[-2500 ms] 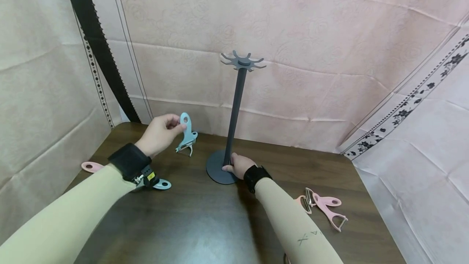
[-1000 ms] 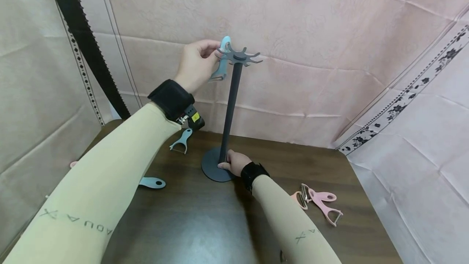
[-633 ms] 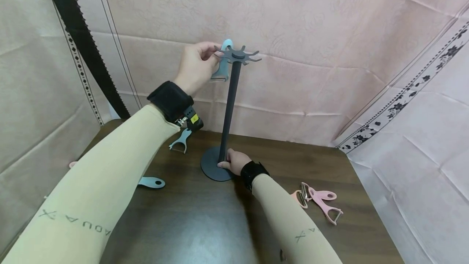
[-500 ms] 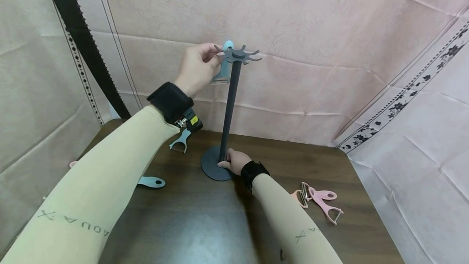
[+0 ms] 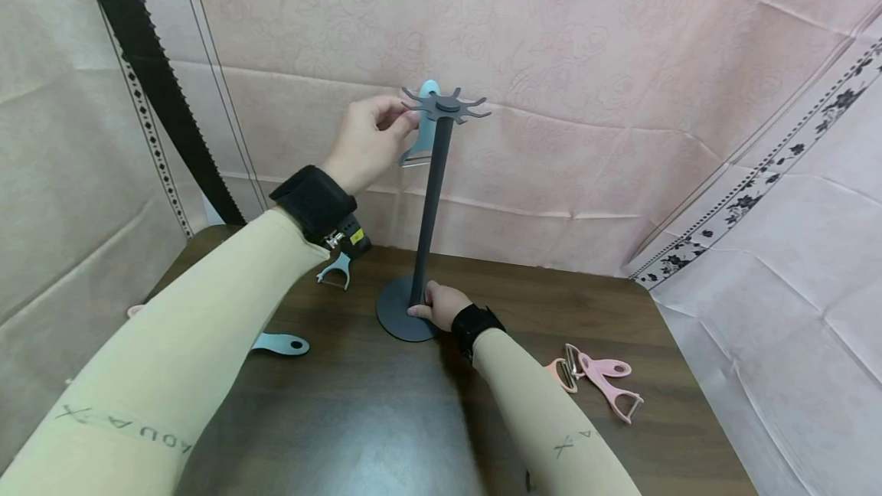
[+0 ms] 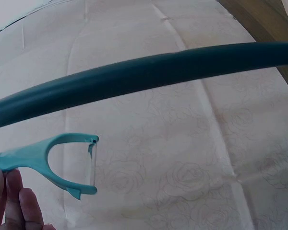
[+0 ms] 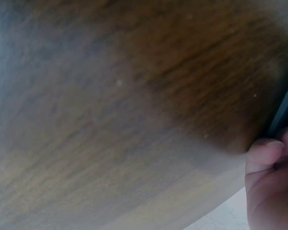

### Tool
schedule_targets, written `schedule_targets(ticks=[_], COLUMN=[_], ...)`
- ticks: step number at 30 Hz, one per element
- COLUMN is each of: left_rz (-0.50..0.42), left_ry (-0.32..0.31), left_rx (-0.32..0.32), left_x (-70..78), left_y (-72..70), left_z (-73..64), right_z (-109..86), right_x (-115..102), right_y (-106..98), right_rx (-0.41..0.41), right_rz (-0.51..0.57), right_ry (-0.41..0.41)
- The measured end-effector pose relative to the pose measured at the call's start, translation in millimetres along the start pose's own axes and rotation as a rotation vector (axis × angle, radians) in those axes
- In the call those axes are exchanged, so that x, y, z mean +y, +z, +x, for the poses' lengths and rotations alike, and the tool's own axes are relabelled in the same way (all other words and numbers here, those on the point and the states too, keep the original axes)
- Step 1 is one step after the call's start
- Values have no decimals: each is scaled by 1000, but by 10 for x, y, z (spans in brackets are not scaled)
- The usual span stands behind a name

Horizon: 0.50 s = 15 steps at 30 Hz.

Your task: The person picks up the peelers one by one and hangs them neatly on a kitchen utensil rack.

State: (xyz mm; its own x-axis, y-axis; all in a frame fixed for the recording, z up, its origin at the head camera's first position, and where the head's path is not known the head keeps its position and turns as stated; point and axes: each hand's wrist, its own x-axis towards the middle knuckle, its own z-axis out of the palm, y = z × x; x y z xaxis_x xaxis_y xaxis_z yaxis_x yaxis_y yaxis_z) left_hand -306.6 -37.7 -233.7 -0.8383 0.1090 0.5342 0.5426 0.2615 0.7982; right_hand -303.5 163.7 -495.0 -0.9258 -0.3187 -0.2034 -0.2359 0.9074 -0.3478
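My left hand (image 5: 372,140) is raised beside the top of a dark grey hook stand (image 5: 431,213), pinching the edge of a light blue peeler (image 5: 425,136). The peeler hangs blade down behind the stand's left hooks; whether its handle hole is over a hook is hidden. In the left wrist view, thumb and fingertips (image 6: 13,182) meet at the handle of the peeler (image 6: 33,155), its blade end pointing away from them. My right hand (image 5: 446,305) grips the foot of the pole, thumb over the round base (image 5: 396,308).
Another blue peeler (image 5: 338,270) lies behind my left wrist, and a blue handle (image 5: 282,344) shows beside that forearm. Pink peelers (image 5: 606,377) and an orange one (image 5: 561,375) lie at right on the wooden table (image 5: 372,419). A pink end (image 5: 134,311) shows at far left.
My left hand has carried the blue peeler from low on the left up to the stand's hooks, then lowered it slightly. The right hand stays at the pole's foot.
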Motion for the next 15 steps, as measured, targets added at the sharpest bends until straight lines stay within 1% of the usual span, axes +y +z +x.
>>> schedule_targets(ticks=[4, 7, 9, 12, 15], left_rz=[5, 7, 30, 92, 144], left_ry=[13, 19, 17, -7, -43], left_rx=[-5, 0, 5, -11, -51], left_x=[-39, -108, -161, -262, -419], left_y=[-31, -62, -83, -112, -133], left_z=[-26, -59, -90, -155, -234], right_z=[5, 15, 14, 5, -10], right_x=[15, 19, 14, 12, 18], right_y=[11, 16, 10, 1, 7], right_rx=[14, 11, 10, 11, 18], right_rz=[-9, -2, 3, 8, 10], right_ry=[-19, -20, -25, -43, -60])
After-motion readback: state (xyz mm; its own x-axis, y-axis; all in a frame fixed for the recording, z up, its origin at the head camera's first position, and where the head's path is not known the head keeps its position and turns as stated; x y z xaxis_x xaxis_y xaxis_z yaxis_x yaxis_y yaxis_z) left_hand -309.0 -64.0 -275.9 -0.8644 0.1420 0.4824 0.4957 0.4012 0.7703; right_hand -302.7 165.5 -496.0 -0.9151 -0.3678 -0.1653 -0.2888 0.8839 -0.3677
